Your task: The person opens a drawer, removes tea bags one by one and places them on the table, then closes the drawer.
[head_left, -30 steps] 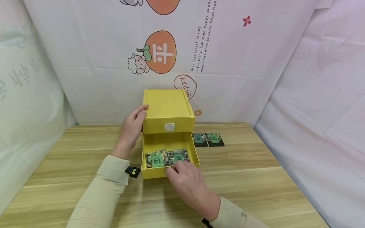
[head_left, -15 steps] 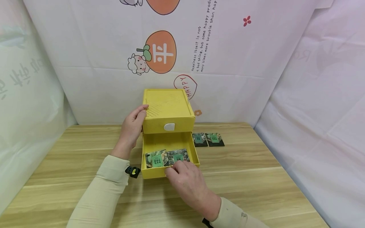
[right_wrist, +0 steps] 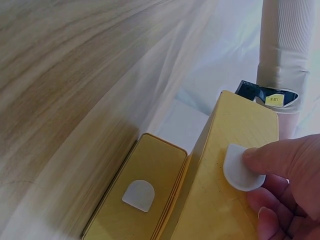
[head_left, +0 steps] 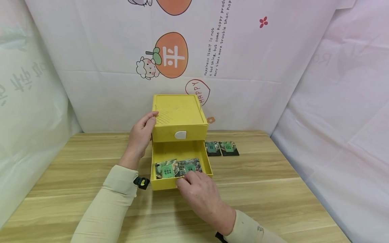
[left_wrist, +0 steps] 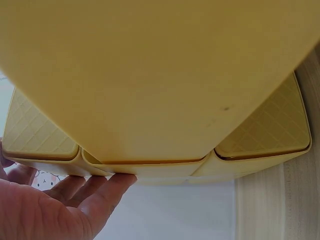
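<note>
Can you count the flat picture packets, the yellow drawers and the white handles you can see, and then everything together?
Picture packets: 4 (two in the drawer, two on the table)
Yellow drawers: 2 (one pulled out, one closed)
White handles: 2 (one on each drawer)
Total: 8

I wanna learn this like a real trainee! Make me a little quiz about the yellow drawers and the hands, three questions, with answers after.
1. Count: how many printed squares can you see altogether?

2. Choose: what does the right hand pinch?
A) the left sleeve
B) a white tab
C) a flower

3. True or false: the top drawer is the one pulled out.

Key:
1. Four: two in the lower drawer, two on the table.
2. B; the right wrist view shows it best.
3. False; the lower drawer is out.
</note>
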